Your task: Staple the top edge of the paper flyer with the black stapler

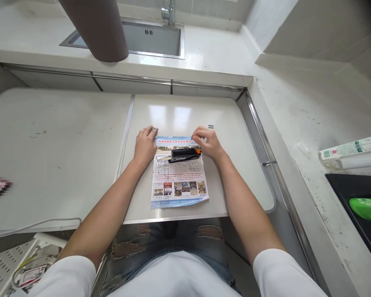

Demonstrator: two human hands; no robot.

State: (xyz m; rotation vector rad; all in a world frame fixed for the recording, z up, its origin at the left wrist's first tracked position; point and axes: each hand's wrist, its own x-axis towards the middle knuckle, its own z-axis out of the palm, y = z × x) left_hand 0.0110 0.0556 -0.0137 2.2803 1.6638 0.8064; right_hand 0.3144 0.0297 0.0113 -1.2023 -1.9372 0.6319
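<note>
A printed sheet [179, 177] with photos and a blue border lies on the white folding table [89, 123]. Across its upper part rests a black stapler [185, 154] with an orange end at the right. My left hand [146, 144] lies at the sheet's upper left corner, its fingertips by a small dark metallic piece [155, 129]; whether it grips that piece is unclear. My right hand [207, 140] is at the upper right corner, fingers curled together at the paper's edge. Just beyond it on the table are small staple strips [210, 126].
Behind the table is a counter with a sink [154, 39] and faucet [169, 14]. A brown column [100, 29] hangs in front of the sink. At right, a packaged roll [352, 150] and a green item [366, 208] lie on the side counter. A cable [49, 221] crosses the table's front left.
</note>
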